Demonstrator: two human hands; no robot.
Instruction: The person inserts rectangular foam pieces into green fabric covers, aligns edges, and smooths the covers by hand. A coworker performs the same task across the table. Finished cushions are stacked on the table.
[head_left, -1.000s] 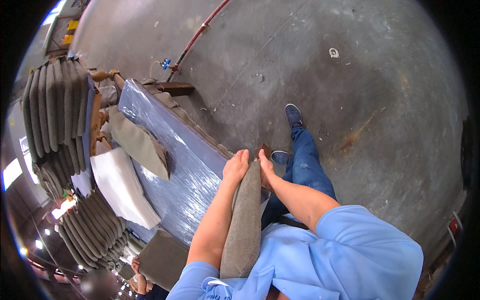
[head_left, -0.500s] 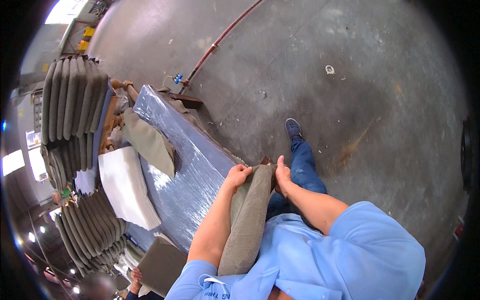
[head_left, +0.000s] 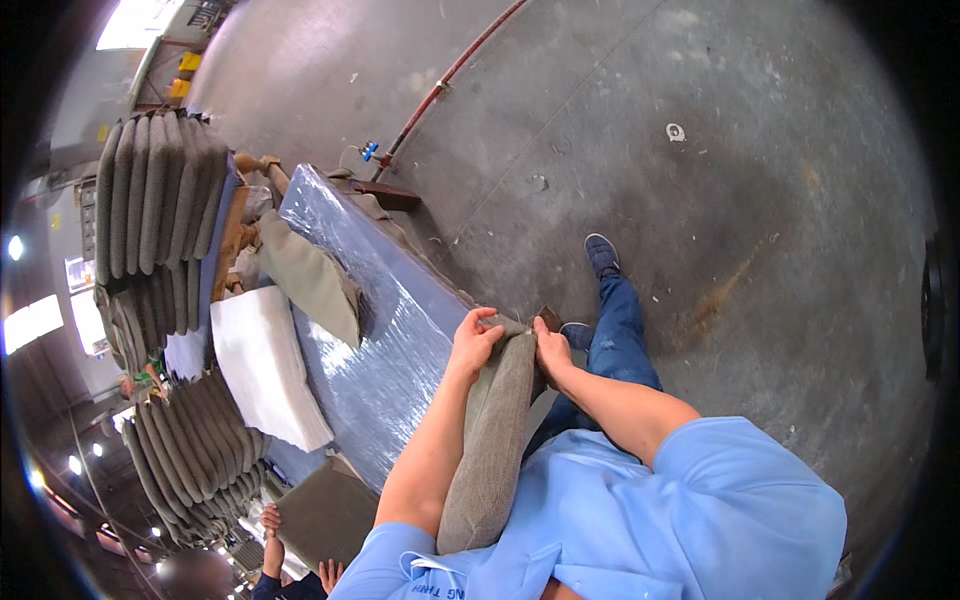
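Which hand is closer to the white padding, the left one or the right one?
Left. The left hand is right of the white padding, across the plastic-covered table; the right hand is even farther right.

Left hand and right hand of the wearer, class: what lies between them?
In the head view, the narrow far end of the grey-brown cushion lies between the left hand and the right hand.

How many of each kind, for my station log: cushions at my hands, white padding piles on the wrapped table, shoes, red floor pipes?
Grey-brown cushion: 1
White padding pile: 1
Dark-blue shoes: 2
Red floor pipe: 1
Total: 5
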